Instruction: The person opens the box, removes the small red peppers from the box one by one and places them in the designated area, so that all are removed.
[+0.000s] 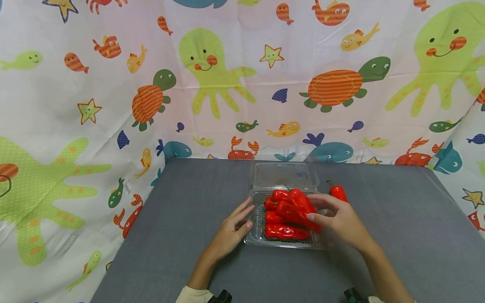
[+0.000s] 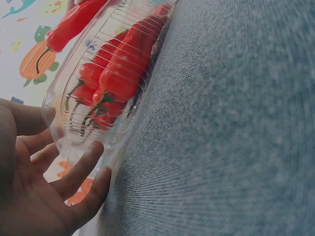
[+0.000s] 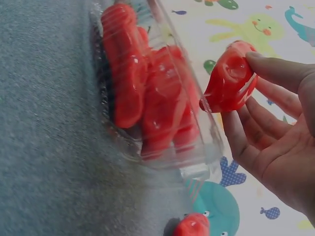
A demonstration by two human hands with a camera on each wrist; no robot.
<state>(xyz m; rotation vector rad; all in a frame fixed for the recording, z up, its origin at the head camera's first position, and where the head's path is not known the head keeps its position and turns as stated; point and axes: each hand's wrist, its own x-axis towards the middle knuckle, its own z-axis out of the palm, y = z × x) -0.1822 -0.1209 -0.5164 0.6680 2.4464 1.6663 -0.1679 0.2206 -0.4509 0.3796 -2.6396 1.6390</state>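
Note:
A clear plastic clamshell box [image 1: 261, 240] lies on the table, its base filled with several glossy red peppers [image 1: 286, 232]. Between the thumb and fingers of my right hand [image 1: 342, 221] is one red pepper [image 3: 230, 78], pinched near its end and held above the others at the box's right side. My left hand [image 1: 231, 231] is at the left side of the box, fingers spread and slightly bent, fingertips right at the rim. The left wrist view shows green stems pointing toward that hand [image 2: 54, 187].
The box's hinged lid [image 1: 285, 174] lies folded back, away from me. Another red pepper [image 1: 338, 192] rests on the grey table [image 1: 398, 235], right of the box beyond my right hand. A cloth [image 1: 227, 139] printed with sea animals hangs behind and to the left.

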